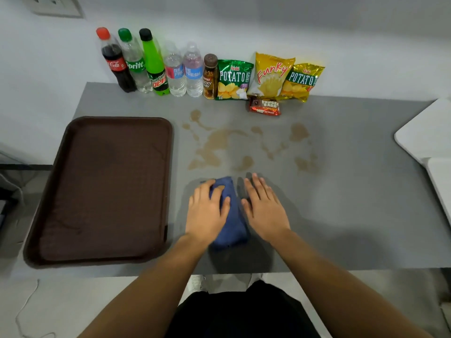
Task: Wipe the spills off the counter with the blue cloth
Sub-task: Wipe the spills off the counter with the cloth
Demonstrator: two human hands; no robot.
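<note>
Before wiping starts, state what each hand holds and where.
The left hand lies on the folded blue cloth's left side, fingers curled over it; the right hand rests flat beside it. No closed grip shows.

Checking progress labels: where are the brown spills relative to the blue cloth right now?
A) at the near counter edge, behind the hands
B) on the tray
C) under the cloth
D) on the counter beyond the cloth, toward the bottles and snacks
D: the brown spills lie on the grey counter past the blue cloth, on the side of the bottles and snack bags, and look unwiped; the left hand rests on the cloth.
</note>
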